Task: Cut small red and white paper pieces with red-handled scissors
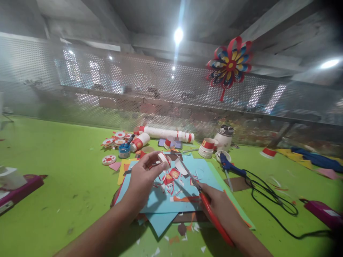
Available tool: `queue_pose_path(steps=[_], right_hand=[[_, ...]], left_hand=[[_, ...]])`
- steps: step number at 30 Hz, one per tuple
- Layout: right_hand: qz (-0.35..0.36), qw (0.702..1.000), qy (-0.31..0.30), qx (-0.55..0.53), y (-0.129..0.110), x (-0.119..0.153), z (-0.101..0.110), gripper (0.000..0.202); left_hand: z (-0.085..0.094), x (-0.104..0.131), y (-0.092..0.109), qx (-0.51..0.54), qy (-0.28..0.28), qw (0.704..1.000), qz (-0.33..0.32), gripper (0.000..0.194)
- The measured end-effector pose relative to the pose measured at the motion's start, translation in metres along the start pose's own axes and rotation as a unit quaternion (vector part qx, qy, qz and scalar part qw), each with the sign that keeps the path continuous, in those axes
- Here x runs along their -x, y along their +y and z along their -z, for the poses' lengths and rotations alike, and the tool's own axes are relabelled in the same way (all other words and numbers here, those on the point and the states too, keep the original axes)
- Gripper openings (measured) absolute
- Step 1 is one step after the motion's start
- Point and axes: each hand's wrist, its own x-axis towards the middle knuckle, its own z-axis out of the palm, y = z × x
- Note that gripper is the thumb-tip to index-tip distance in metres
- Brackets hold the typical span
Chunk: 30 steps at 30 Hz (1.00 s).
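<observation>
My left hand (143, 175) pinches a small round white piece with a red edge (164, 160), which looks like part of a paper cup, between thumb and fingers. Red-handled scissors (197, 186) are in my right hand (221, 205), fingers wrapped round the handles. Their blades point up and to the left, apart from the white piece. Beneath both hands lie light blue paper sheets (187, 207), strewn with red and white cut scraps (174, 174). An orange paper strip (186, 199) rests there too.
Behind stand a blue jar (124, 151), a long white tube (166, 133), stacked paper cups (207, 148) and a phone (175, 144). To the right, a blue glue gun (225, 161) trails a black cord (270, 198). Purple power strips (320, 212) lie at the sides.
</observation>
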Motion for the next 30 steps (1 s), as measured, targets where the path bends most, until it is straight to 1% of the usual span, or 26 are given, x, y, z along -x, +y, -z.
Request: queue_pose_path(steps=[2,5,7,10,16,21,23,25,28,30], right_hand=[[-0.005,1.0,0.008,0.001,0.002,-0.001,0.0,0.047],[-0.006,1.0,0.018,0.001,0.001,-0.001,-0.001,0.043],[-0.009,1.0,0.023,0.002,0.001,-0.001,-0.002,0.041],[-0.016,0.999,0.028,0.01,0.003,-0.003,-0.005,0.038],[-0.024,0.999,0.039,0.022,0.012,-0.009,-0.01,0.03],[-0.039,0.998,0.042,0.025,0.017,-0.012,-0.013,0.03],[-0.045,0.998,0.043,0.029,0.017,-0.014,-0.013,0.028],[-0.052,0.997,0.046,0.034,0.018,-0.015,-0.013,0.025],[-0.063,0.996,0.046,0.036,0.017,-0.016,-0.013,0.023],[-0.071,0.996,0.047,0.034,0.017,-0.017,-0.013,0.025]], left_hand=[[0.001,-0.001,0.0,0.039,-0.019,0.998,0.035,0.034],[0.003,-0.001,0.001,0.101,-0.05,0.988,0.102,0.027],[0.005,-0.001,0.001,0.121,-0.068,0.983,0.123,0.024],[0.006,-0.002,0.001,0.145,-0.091,0.977,0.127,0.022],[0.008,-0.006,-0.003,0.183,-0.074,0.973,0.122,0.029],[0.009,-0.009,-0.004,0.203,-0.082,0.966,0.136,0.026],[0.009,-0.008,-0.004,0.194,-0.099,0.966,0.138,0.025],[0.008,-0.006,-0.003,0.185,-0.129,0.964,0.143,0.025],[0.006,-0.002,0.0,0.167,-0.177,0.958,0.15,0.028],[0.004,0.001,0.002,0.147,-0.196,0.959,0.14,0.032]])
